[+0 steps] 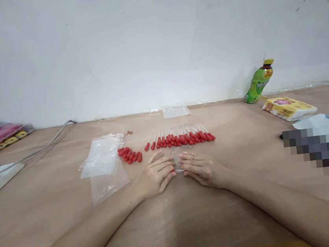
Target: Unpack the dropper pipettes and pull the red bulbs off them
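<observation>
We see the left hand [159, 172] and the right hand [203, 168] facing each other low over the table [193, 223], forearms slanting inward, fingers bent and close together. Both seem to pinch a clear tube [180, 171] between thumb and fingertips, its red end at the left, though small and partly hidden. Beyond them we find red-bulbed droppers [181, 139] in a row; leftward, red bulbs [130, 155], then plastic bags [101, 160].

A clear tube [180, 171] is being held between the left hand [159, 173] and right hand [204, 168]; red-bulbed droppers [181, 139] are being seen beyond.
</observation>
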A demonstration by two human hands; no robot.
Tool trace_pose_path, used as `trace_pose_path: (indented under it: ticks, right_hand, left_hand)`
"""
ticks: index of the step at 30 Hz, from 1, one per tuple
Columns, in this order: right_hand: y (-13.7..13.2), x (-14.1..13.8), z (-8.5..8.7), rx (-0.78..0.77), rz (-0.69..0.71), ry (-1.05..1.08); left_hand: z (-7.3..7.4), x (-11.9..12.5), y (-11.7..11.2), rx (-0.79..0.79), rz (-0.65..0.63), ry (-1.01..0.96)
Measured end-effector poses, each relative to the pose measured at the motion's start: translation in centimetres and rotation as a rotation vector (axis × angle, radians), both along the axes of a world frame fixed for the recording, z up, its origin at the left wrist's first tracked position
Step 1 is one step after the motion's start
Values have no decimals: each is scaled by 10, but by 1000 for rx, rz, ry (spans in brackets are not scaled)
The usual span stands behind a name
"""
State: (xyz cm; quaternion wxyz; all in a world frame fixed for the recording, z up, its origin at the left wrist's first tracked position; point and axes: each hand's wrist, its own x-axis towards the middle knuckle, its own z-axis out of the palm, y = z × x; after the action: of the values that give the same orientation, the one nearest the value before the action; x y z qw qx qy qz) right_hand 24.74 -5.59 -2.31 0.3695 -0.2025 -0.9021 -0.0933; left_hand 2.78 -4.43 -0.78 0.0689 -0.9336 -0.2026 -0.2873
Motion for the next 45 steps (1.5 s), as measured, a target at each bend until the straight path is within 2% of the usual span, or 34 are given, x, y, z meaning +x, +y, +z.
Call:
trace_pose_path:
  ticks: [9, 16, 18, 21, 24, 27, 31, 34, 37, 41, 45]
  right_hand:
    - [0, 4, -3, 66, 38, 35]
    - [1, 12, -9, -68, 85, 129]
    - [4, 16, -8, -78, 42, 184]
    - [7, 22, -3, -85, -125, 201]
    - [7, 25, 3, -104, -357, 157]
    - [4, 27, 9, -165, -554, 112]
    - [0, 28, 15, -298, -732, 8]
    - [-2, 28, 18, -322, -844, -46]
    - [-2, 28, 16, -344, -900, -92]
    - [3, 28, 8, -426, -819, -88]
    - [9, 29, -2, -459, -710, 17]
  left_hand:
    - [2, -5, -2, -32, -20, -9]
    - [-3, -10, 1, -33, -32, -46]
    - [-3, -13, 2, -30, 15, -91]
    - [4, -20, 8, -28, 134, -162]
    - [21, -34, 22, -75, 376, -191]
    - [39, -56, 39, -181, 632, -110]
    - [52, -81, 53, -386, 839, 9]
    - [51, -87, 55, -486, 861, -10]
    - [48, -87, 53, -481, 852, -1]
    - [48, -80, 49, -372, 840, 67]
    - [49, -70, 45, -258, 793, 71]
